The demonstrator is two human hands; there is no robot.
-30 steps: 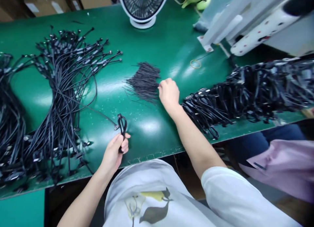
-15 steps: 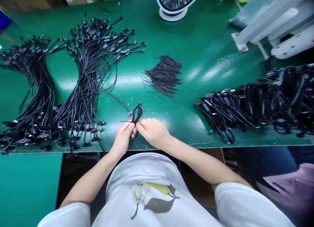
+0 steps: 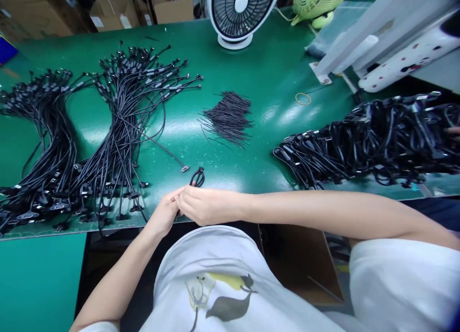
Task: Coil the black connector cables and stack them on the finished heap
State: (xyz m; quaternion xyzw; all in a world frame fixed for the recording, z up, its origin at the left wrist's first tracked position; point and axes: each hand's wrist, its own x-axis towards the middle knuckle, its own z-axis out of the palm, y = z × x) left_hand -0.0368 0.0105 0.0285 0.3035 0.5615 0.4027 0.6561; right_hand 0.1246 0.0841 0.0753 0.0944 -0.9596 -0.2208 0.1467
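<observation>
**Both hands closed on a folded cable at the near table edge**

Left hand [image 3: 163,217] was closed round the lower end of a folded black cable [image 3: 197,177], whose loop stuck up just over the near edge of the green table [image 3: 273,68]. Right hand [image 3: 201,205] came in with the forearm crossing from the right and the wrist bent inward. Its fingers were curled narrow and pinched on the same lower end, touching the left fingers.

Cable probably light, soft and springy, likely to unfold if let go. Best held at the squeezed middle, not the plugs.

Farther out were a pile of tie wires [image 3: 227,117], loose cables [image 3: 118,131] fanned left and bundled cables [image 3: 359,145] heaped right. Beyond them were a rubber band [image 3: 303,98] and a fan [image 3: 240,11] at the back.
</observation>
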